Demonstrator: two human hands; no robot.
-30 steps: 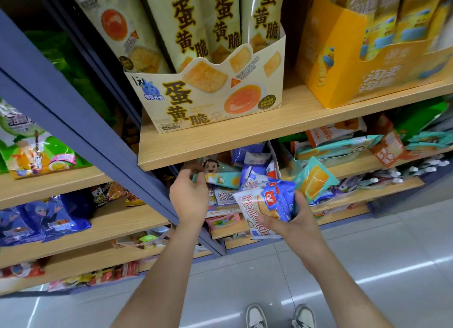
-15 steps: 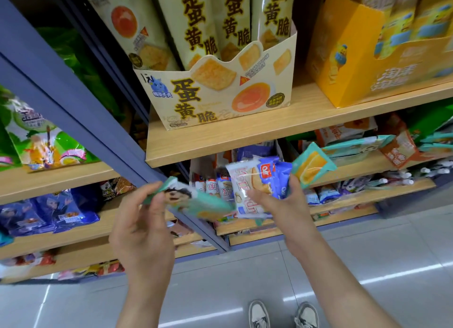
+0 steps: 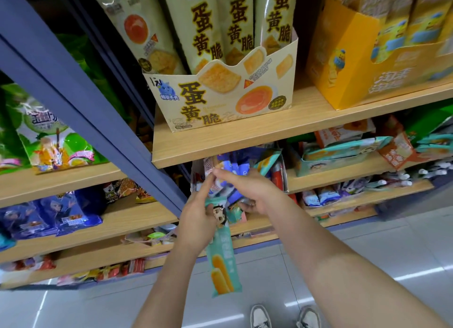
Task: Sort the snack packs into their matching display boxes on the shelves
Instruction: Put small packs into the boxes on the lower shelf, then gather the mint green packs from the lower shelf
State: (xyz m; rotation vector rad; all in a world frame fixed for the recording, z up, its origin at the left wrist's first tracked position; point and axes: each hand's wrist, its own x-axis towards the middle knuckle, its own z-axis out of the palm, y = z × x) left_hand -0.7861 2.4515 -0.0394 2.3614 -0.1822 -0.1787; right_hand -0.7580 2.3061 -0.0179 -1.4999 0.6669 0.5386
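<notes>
My left hand (image 3: 196,217) grips the top of a long teal snack pack (image 3: 221,264) with a cartoon face; the pack hangs straight down. Its index finger points up and touches a white pack. My right hand (image 3: 250,190) holds a bunch of blue and white snack packs (image 3: 234,178) and a teal-and-orange pack (image 3: 266,160), pinching the white one at its tip. Both hands meet in front of a white display box (image 3: 282,175) under the upper shelf. A teal display box (image 3: 326,164) with matching teal packs stands to the right.
On the upper wooden shelf (image 3: 245,141) stand a cream egg-yolk crisp box (image 3: 220,102) and a yellow box (image 3: 348,77). A blue shelf post (image 3: 98,112) runs diagonally at left. Lower shelves hold blue, green and mixed packs. Grey floor and my shoes (image 3: 284,318) lie below.
My left hand swung right with the teal pack, which now hangs downward, and met my right hand. My right hand's bunch moved closer to the white box.
</notes>
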